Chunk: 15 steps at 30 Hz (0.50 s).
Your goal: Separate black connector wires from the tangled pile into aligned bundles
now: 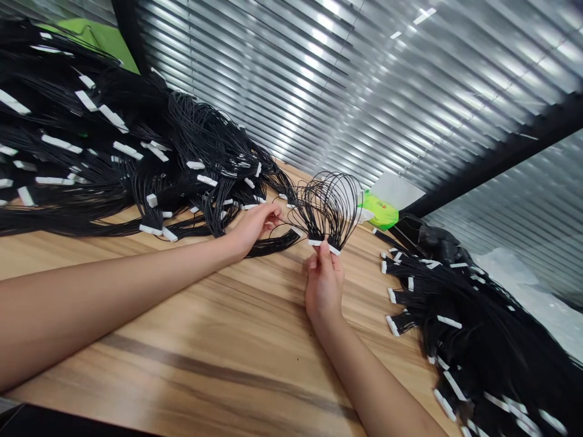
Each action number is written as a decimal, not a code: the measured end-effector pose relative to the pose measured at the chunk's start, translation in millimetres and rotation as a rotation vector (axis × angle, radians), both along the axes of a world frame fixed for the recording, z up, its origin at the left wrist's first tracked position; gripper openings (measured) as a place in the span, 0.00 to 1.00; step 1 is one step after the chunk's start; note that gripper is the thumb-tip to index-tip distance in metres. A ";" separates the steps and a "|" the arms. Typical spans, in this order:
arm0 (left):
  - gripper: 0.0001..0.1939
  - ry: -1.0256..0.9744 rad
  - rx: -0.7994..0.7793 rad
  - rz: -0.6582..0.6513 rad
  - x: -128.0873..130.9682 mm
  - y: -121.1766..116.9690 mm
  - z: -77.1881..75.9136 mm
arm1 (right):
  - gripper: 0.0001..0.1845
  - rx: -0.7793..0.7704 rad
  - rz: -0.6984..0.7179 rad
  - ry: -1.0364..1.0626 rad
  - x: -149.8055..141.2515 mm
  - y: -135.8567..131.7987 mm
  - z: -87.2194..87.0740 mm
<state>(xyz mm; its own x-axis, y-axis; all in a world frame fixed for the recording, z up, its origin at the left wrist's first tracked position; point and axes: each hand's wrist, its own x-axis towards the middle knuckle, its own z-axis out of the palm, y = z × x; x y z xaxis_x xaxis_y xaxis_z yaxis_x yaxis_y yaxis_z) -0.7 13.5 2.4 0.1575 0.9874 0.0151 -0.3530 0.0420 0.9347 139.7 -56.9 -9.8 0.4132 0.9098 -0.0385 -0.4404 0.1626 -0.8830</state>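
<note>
My right hand (325, 282) is closed on a wire harness (330, 203), its thumb pressed against the white connectors (334, 249) at the lower end. The thin black wires rise from the connectors and arch over in a loose loop above the hand. To the left, my left hand (257, 229) has its fingers curled together beside stray thin wires; what they pinch, if anything, is too small to make out. Just beyond and under that hand lies another black wire bundle (277, 244) with a white connector at its end.
A big heap of black wire harnesses (204, 133) with white connectors covers the left and back of the wooden table (191, 346). Another harness pile (478, 328) lies along the right edge. A green-yellow packet (382, 210) sits at the back, before a corrugated metal wall (291, 79).
</note>
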 end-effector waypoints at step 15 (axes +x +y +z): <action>0.23 0.146 0.285 0.150 0.4 6.7 -21.6 | 0.15 0.041 0.307 0.209 -4.9 -3.7 1.9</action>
